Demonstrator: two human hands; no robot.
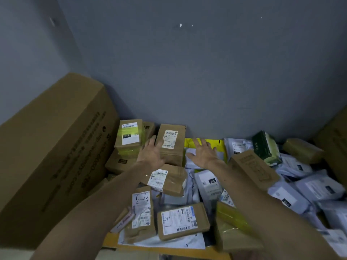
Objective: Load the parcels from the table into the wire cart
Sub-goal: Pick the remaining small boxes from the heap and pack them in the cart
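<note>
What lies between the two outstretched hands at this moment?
In the head view, a brown cardboard parcel with a white label stands between the left hand and the right hand; the left hand touches its side, the right hand hovers apart.

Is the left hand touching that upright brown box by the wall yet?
Cannot tell. In the head view the left hand overlaps the brown box with fingers spread, but no contact or gap shows plainly.

Large cardboard carton (56,147) at left — grey wall (206,62) behind

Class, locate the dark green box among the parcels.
In the head view, the dark green box sits far right against the grey wall, atop white mailer bags, beyond the right hand.
</note>
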